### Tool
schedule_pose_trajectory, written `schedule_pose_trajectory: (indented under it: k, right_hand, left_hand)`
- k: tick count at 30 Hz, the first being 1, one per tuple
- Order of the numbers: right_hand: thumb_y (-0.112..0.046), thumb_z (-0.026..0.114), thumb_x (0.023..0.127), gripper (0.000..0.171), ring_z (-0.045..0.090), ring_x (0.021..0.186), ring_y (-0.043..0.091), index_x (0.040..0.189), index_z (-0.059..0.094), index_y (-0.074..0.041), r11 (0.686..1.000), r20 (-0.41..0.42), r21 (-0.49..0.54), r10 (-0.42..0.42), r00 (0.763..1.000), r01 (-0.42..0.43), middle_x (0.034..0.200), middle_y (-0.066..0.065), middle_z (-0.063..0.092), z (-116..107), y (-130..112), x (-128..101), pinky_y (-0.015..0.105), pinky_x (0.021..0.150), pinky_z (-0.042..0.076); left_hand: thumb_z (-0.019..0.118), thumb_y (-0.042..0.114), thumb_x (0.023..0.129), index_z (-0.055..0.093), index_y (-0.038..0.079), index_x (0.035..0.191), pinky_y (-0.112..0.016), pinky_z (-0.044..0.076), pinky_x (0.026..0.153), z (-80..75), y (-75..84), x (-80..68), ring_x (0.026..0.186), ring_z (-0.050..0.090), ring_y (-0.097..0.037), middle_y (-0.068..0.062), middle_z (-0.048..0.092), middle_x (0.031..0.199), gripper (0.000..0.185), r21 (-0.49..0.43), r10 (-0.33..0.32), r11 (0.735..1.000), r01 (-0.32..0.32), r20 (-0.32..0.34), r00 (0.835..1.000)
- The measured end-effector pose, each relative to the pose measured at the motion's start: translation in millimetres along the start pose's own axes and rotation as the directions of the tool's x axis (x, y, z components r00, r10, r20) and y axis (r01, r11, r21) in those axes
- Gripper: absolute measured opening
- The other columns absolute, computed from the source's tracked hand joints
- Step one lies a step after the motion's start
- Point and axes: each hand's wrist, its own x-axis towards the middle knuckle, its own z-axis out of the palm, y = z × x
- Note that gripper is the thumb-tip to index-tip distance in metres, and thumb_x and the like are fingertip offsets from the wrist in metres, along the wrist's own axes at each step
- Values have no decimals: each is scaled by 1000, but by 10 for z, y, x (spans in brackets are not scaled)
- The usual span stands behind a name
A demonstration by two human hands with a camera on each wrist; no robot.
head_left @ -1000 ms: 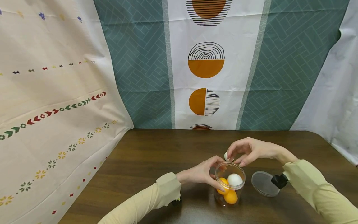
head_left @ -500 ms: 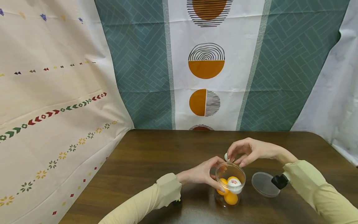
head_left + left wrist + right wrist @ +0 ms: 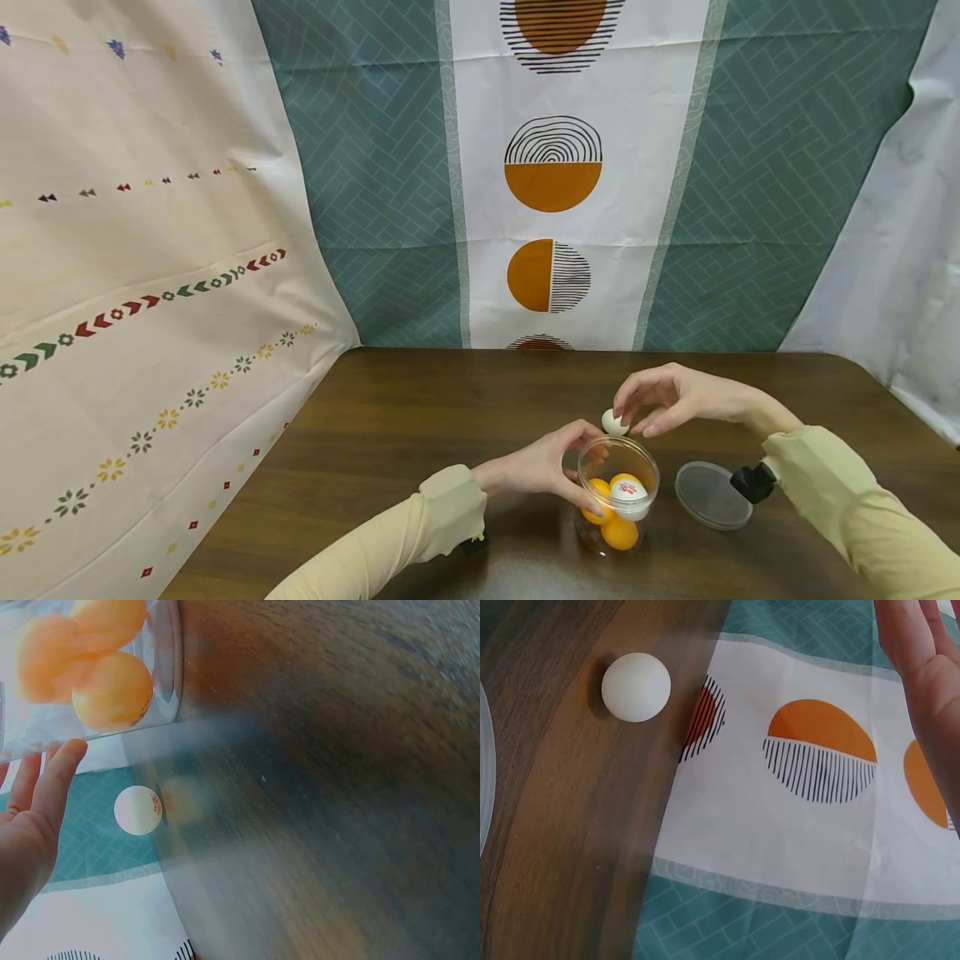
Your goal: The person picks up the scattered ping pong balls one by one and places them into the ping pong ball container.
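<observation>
The left hand (image 3: 543, 465) curls round the clear round plastic jar (image 3: 617, 497) of orange and white balls on the dark wooden tabletop (image 3: 420, 417). The right hand (image 3: 671, 398) hovers with loosely bent fingers, empty, just beside a loose white ball (image 3: 613, 422) behind the jar.

Jar (image 3: 90, 667) cut off at frame top; table (image 3: 337, 825) blurred.

Orange balls (image 3: 109, 688) sit in the clear jar (image 3: 166, 667) — left hand (image 3: 30, 825) beside it, white ball (image 3: 138, 810) beyond.
</observation>
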Motion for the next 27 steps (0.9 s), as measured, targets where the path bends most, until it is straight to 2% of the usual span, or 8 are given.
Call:
schedule_pose_trajectory:
  k: [7, 10, 21, 27]
  right_hand:
    - [11, 57, 83, 32, 53, 96, 37, 114, 51, 4, 998, -42, -68, -4, 999, 1, 105, 26, 53, -54, 31, -31, 47, 76, 46]
    - [9, 56, 84, 31, 54, 95, 36, 114, 51, 3, 997, -56, -80, 4, 998, -9, 105, 23, 54, -73, 48, -41, 46, 77, 46]
    - [8, 52, 87, 30, 52, 98, 38, 116, 50, 3, 995, -116, -100, -13, 993, 1, 109, 23, 53, -116, 123, -81, 44, 78, 45]
    - [4, 54, 87, 31, 52, 100, 36, 118, 49, 3, 992, -185, -117, 28, 982, -50, 110, 21, 55, -112, 204, -115, 42, 80, 45]
  left_hand:
    - [73, -4, 72, 40, 13, 119, -28, 47, 76, 6, 12, -3, 106, 46, -13, 0, 45, 115, 60, -11, 5, 1000, -5, 4, 1000]
    - [73, -4, 71, 40, 12, 119, -28, 47, 76, 6, 14, -6, 106, 46, -13, 0, 45, 115, 60, -16, 8, 1000, -8, 5, 1000]
    - [73, -4, 72, 40, 14, 119, -28, 46, 77, 11, -12, -7, 106, 46, -12, 0, 46, 115, 60, -20, 9, 1000, -9, 6, 1000]
    - [72, -5, 72, 39, 13, 119, -28, 47, 77, 0, -14, -1, 105, 46, -13, 0, 45, 115, 60, -12, 21, 1000, -21, 10, 1000]
